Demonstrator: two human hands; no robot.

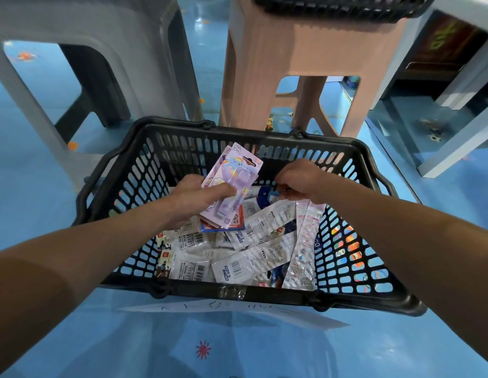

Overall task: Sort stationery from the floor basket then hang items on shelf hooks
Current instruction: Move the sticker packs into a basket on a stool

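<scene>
A black plastic basket [354, 296] stands on the blue floor, filled with several flat stationery packets. My left hand [188, 200] grips a small stack of pink and purple carded packs [232, 173], thumb across their front, held above the basket's middle. My right hand [300, 180] hangs over the basket's far right part, fingers curled down and pinching the top end of a long pink and white packet [303, 241] that slants down to the basket's near wall. White barcode-labelled packets [245, 261] lie loose underneath.
A grey plastic stool [101, 50] stands behind the basket at the left and a pink stool [305, 50] at the centre, with another black basket [338, 6] on top of it. A pale shelf frame [461, 137] runs along the right. A white paper sheet [237, 309] lies at the basket's near side.
</scene>
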